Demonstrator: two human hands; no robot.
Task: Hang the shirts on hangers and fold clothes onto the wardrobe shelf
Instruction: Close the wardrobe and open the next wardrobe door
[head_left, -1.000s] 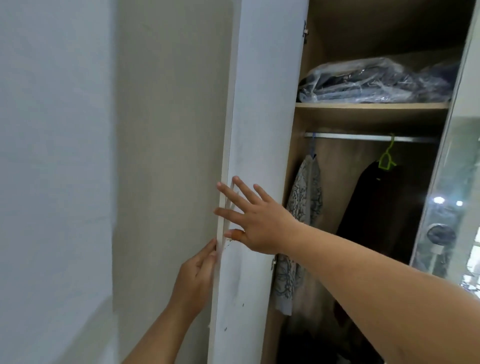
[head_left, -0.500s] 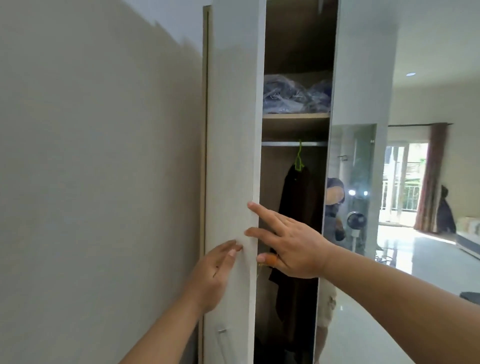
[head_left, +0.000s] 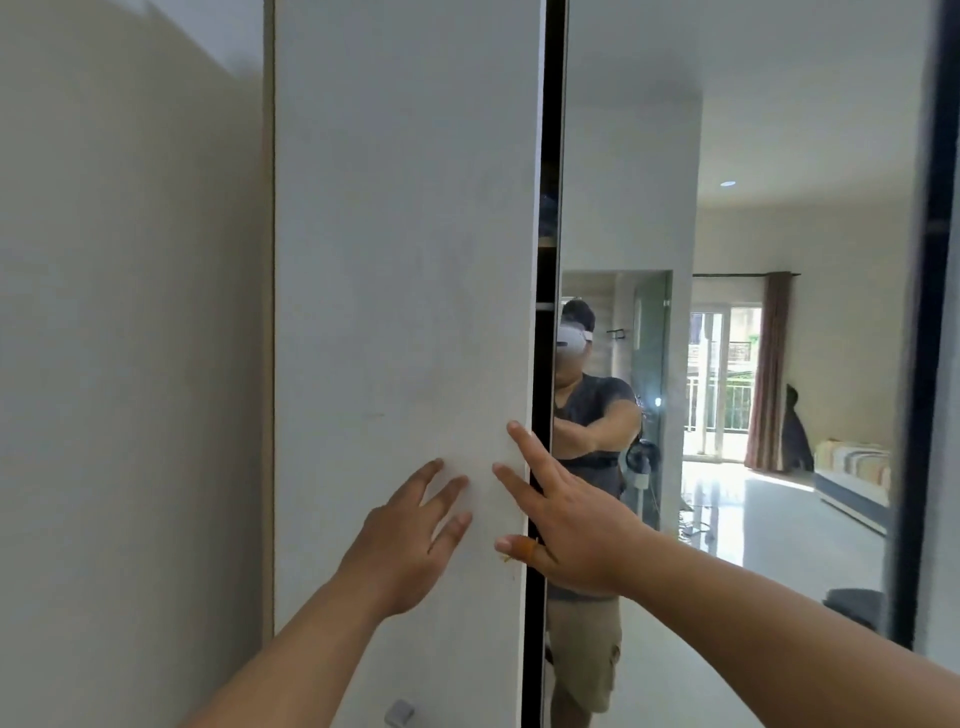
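Note:
The white wardrobe door (head_left: 405, 312) fills the middle of the head view, almost closed, with only a thin dark gap (head_left: 545, 364) left beside the mirrored door (head_left: 727, 208). My left hand (head_left: 405, 540) lies flat on the white door's face with fingers spread. My right hand (head_left: 566, 525) presses with straight fingers at the door's right edge, over the gap. An orange band shows on its thumb. The shirts, hangers and shelf inside the wardrobe are hidden behind the doors.
A beige wall (head_left: 130, 364) runs along the left. The mirror reflects a person, a bright room, a curtain (head_left: 769, 374) and a bed (head_left: 852, 478). A small metal handle (head_left: 399, 712) sits low on the white door.
The white door has swung nearly closed, hiding the hanging clothes and the shelf. Both hands followed it to the right, flat on its face and edge.

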